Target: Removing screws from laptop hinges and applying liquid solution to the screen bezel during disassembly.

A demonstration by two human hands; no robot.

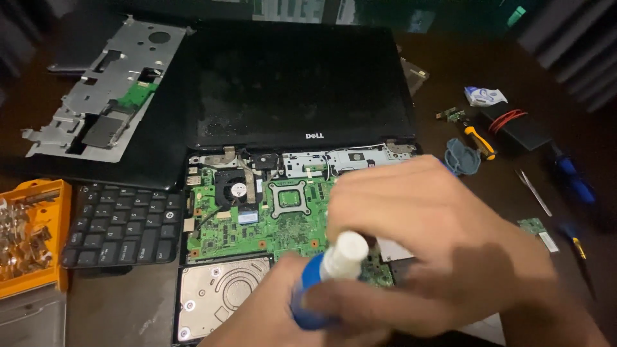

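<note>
Hands are seen low in the head view, over an opened laptop (pixel 302 122) whose screen lies folded flat on a dark table (pixel 463 71). A small blue bottle (pixel 315 289) with a white cap (pixel 345 255) is gripped by the left hand (pixel 270 308), its fingers curled round the blue body. The right hand (pixel 437 244) is laid over the cap end, fingers bent and close together near the cap; whether the cap itself is pinched cannot be told because of blur. Bottle and hands are held just above the green motherboard (pixel 270 218), between the square processor socket (pixel 289 199) and the silver hard drive (pixel 222 292). A black cooling fan (pixel 236 187) is seated left of the socket. A detached black keyboard (pixel 122 225) lies beside the laptop, with an orange bit case (pixel 32 234) further left and a grey metal frame (pixel 106 90) behind them. A yellow-handled screwdriver (pixel 479 140) and tweezers (pixel 533 191) are placed to the right, well apart from the hands.
</note>
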